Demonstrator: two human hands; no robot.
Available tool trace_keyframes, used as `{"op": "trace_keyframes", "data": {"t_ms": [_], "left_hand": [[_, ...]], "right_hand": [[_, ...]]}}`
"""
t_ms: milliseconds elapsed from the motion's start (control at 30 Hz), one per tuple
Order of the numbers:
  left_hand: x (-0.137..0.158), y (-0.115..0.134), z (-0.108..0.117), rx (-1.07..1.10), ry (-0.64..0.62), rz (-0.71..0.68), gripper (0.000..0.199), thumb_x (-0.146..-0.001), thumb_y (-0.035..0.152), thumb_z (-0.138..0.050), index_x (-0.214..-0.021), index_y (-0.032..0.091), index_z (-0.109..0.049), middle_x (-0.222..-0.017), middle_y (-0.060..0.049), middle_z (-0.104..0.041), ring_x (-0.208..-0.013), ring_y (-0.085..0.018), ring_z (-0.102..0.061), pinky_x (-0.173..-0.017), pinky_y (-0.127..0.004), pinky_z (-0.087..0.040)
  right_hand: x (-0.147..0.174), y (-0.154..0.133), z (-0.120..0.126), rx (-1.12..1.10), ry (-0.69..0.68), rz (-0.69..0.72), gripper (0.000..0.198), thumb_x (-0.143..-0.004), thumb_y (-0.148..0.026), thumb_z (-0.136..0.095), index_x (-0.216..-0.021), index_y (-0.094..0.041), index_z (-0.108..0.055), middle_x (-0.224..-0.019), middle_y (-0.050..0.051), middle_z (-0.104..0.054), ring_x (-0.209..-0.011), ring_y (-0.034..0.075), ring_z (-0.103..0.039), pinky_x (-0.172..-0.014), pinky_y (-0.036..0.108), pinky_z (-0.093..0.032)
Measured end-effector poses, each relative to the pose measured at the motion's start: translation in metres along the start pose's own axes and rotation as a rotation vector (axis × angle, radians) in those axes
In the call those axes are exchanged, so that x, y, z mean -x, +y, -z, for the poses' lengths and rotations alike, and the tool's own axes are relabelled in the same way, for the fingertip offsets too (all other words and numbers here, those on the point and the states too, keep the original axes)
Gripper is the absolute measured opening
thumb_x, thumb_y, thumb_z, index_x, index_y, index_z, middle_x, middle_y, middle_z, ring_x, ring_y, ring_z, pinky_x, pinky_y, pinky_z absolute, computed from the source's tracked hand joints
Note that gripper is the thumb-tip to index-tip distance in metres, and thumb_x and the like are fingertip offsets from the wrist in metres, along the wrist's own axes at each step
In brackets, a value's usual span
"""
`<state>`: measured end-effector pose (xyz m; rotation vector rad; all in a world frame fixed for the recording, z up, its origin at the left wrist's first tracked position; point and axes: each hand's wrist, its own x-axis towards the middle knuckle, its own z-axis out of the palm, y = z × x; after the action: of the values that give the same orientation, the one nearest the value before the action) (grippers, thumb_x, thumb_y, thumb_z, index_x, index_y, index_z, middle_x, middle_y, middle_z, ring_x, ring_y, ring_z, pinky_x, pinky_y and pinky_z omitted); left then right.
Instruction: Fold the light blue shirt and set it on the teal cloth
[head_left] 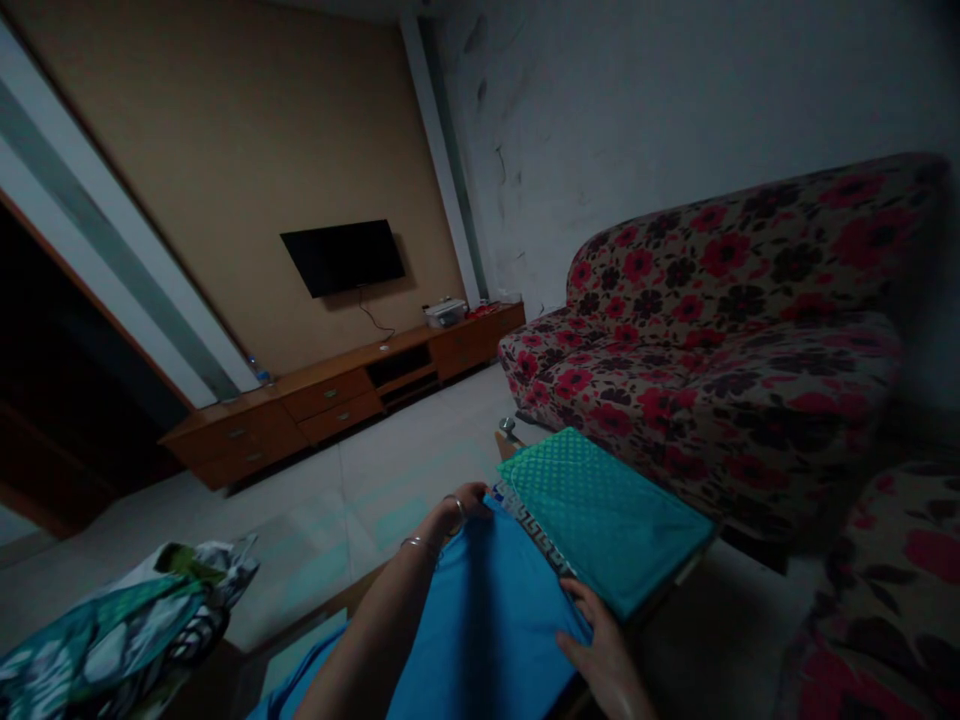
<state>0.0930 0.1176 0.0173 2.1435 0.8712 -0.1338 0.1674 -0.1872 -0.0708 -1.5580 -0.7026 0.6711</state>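
A plain blue cloth (487,620) lies spread in front of me on a low table. Along its far edge runs a strip with a grey and white geometric pattern (536,530). My left hand (474,498), with bangles at the wrist, is closed on the cloth's far left corner; its fingertips are partly hidden. Near the strip's right end, my right hand (600,645) rests on the cloth edge, thumb and fingers apart. Just beyond the strip lies a folded teal-green cloth (607,515) with a dotted pattern.
A heap of patterned fabric (127,630) sits at lower left. A floral sofa (675,330) stands behind the table, with another floral seat (892,600) at right. Across the tiled floor (337,490) is a low wooden cabinet (330,400) below a wall-mounted television (345,258).
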Motion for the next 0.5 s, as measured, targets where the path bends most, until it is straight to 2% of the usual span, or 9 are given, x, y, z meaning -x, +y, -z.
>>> {"op": "trace_keyframes", "data": {"t_ms": [133, 233, 367, 500], "left_hand": [[0.001, 0.001, -0.002, 0.057, -0.004, -0.033, 0.041, -0.057, 0.020, -0.065, -0.096, 0.008, -0.066, -0.079, -0.001, -0.065, -0.070, -0.013, -0.057, -0.069, -0.024, -0.046], [0.000, 0.003, -0.006, 0.048, -0.016, -0.040, 0.039, -0.058, 0.023, -0.063, -0.094, 0.009, -0.068, -0.077, -0.001, -0.065, -0.070, -0.013, -0.055, -0.067, -0.023, -0.045], [-0.005, 0.009, -0.006, -0.011, -0.018, -0.038, 0.038, -0.060, 0.026, -0.063, -0.093, 0.009, -0.069, -0.074, 0.000, -0.065, -0.067, -0.013, -0.053, -0.066, -0.023, -0.043], [-0.008, 0.017, 0.005, -0.076, -0.047, -0.051, 0.036, -0.060, 0.025, -0.067, -0.091, 0.007, -0.070, -0.067, 0.002, -0.062, -0.063, -0.011, -0.050, -0.063, -0.022, -0.043]], "right_hand": [[0.006, 0.002, 0.015, -0.028, 0.014, 0.004, 0.043, -0.063, -0.032, -0.057, -0.103, -0.021, -0.065, -0.111, 0.009, -0.067, -0.106, 0.025, -0.062, -0.093, 0.035, -0.048], [0.009, 0.001, 0.022, 0.005, 0.057, -0.023, 0.037, -0.067, -0.040, -0.057, -0.097, -0.020, -0.068, -0.103, 0.010, -0.069, -0.100, 0.026, -0.064, -0.086, 0.034, -0.051], [0.011, -0.005, 0.028, 0.018, 0.080, -0.044, 0.042, -0.067, -0.047, -0.059, -0.097, -0.019, -0.068, -0.098, 0.011, -0.070, -0.093, 0.026, -0.066, -0.075, 0.032, -0.053], [0.014, -0.014, 0.032, -0.006, 0.081, -0.052, 0.044, -0.067, -0.050, -0.060, -0.098, -0.018, -0.069, -0.099, 0.012, -0.070, -0.094, 0.027, -0.065, -0.074, 0.032, -0.053]]}}
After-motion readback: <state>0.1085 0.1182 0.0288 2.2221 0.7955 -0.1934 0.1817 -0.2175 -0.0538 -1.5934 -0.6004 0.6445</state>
